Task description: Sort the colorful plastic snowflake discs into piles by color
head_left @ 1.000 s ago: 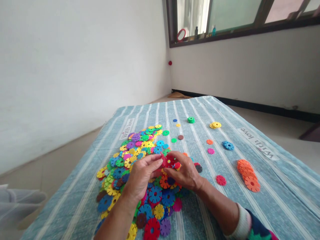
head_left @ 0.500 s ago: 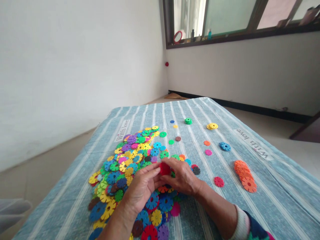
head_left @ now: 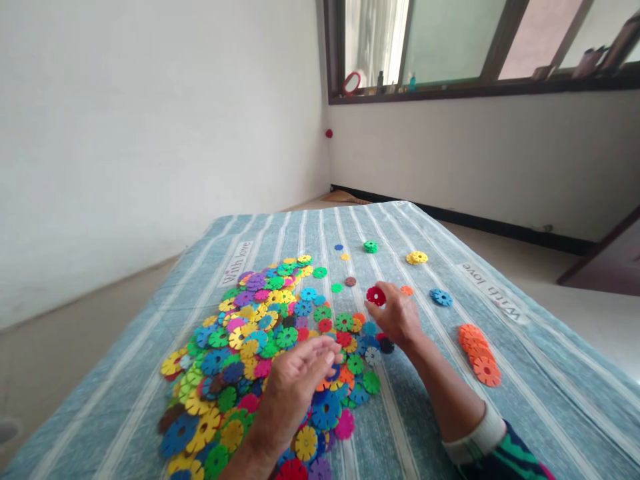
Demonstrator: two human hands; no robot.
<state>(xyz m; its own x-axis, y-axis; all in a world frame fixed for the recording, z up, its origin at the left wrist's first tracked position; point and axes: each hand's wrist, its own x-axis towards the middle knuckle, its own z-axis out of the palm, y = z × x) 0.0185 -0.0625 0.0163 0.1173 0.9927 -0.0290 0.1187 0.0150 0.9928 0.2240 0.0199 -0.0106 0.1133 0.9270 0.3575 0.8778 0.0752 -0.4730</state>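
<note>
My right hand pinches a dark red notched plastic disc by its edge, raised over the cloth to the right of a pile. My left hand hovers above the heap of colourful notched discs, fingers loosely curved, thumb apart, nothing in it. Just past the right hand lies a small orange disc. A brown disc and a small green disc lie to its left. My right hand and forearm hide part of the cloth beneath them.
The table wears a blue-and-white striped cloth. On its right side are an overlapping row of orange discs, a blue disc group, a yellow stack and a green stack. A window ledge runs along the wall.
My hands have parted. The right hand has carried the red disc away from the left hand, forward and right; the left stays over the pile. The view has shifted slightly.
</note>
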